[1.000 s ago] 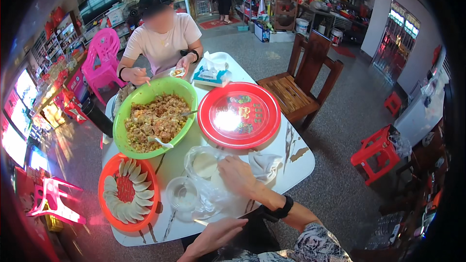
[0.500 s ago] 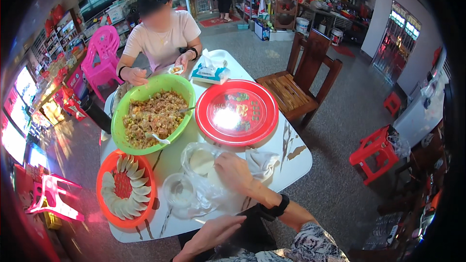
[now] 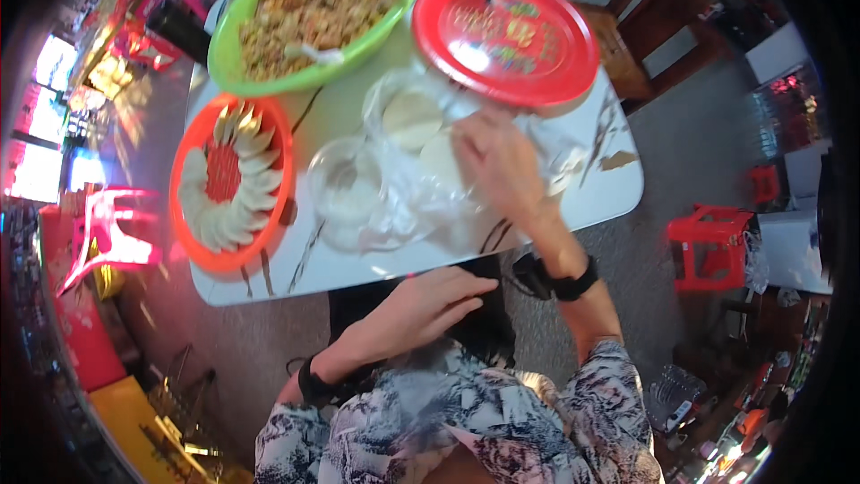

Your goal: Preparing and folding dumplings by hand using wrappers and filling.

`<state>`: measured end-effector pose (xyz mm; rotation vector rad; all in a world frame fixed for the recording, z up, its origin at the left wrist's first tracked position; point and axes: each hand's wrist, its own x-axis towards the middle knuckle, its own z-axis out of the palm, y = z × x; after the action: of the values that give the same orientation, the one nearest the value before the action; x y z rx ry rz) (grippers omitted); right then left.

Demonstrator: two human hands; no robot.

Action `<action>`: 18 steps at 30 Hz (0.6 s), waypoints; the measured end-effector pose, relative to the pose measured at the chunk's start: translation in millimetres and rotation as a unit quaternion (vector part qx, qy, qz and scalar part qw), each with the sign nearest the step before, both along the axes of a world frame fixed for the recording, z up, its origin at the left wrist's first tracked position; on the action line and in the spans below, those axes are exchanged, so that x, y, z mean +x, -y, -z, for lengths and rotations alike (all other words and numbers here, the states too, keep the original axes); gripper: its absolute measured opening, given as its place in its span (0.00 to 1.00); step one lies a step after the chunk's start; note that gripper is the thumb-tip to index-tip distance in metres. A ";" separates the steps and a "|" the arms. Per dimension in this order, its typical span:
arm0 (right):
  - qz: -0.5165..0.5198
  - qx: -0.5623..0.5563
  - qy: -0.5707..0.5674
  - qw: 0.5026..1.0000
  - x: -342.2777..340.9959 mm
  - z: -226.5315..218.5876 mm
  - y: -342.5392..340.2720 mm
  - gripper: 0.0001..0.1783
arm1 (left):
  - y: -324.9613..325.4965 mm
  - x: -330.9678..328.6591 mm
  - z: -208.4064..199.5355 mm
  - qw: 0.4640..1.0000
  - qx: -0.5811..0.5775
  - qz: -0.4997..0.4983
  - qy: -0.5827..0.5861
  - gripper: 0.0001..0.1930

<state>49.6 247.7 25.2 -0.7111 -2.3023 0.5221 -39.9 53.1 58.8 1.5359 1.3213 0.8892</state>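
Two pale dough rounds (image 3: 439, 161) lie at the far end of the clear plastic bag (image 3: 399, 206); I cannot tell if they are fully inside it. The right hand (image 3: 502, 157) is on the nearer round, its fingers bent and close together, but blur hides whether it pinches anything. The left hand (image 3: 421, 305) is on the near side of the bag, off the table (image 3: 336, 108), loosely spread and with nothing seen in it. The step looks like getting one round free. That seems to call for a soft pinch on just one thin edge. Loose plastic from the bag could get in the way.

Left of the bag sits a clear tub (image 3: 345, 184), then an orange plate (image 3: 285, 143) of folded dumplings (image 3: 260, 184). Past the bag, to the left, is a green bowl (image 3: 231, 45) of filling (image 3: 318, 22); to the right, a red tray (image 3: 506, 36). A white cloth (image 3: 560, 157) is right of the bag.
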 end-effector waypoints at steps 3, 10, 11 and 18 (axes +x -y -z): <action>-0.017 0.006 0.060 0.998 9.4 1.2 -7.0 0.13 | 2.7 4.0 -1.2 1.000 0.004 0.013 -0.005 0.15; 0.002 -0.098 0.057 0.994 12.2 5.8 -2.3 0.14 | 6.1 7.0 11.0 1.000 0.016 0.015 0.017 0.16; 0.006 -0.057 0.058 0.997 12.5 4.0 -1.1 0.14 | 6.3 7.6 9.6 1.000 0.012 0.013 0.012 0.16; 0.009 -0.069 0.057 0.996 8.4 -8.0 2.9 0.11 | -1.7 2.9 -3.1 0.999 0.029 -0.032 0.006 0.15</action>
<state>58.0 244.8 33.2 -0.8474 -2.3800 0.6521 -37.0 54.7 61.9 1.5374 1.3535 0.9823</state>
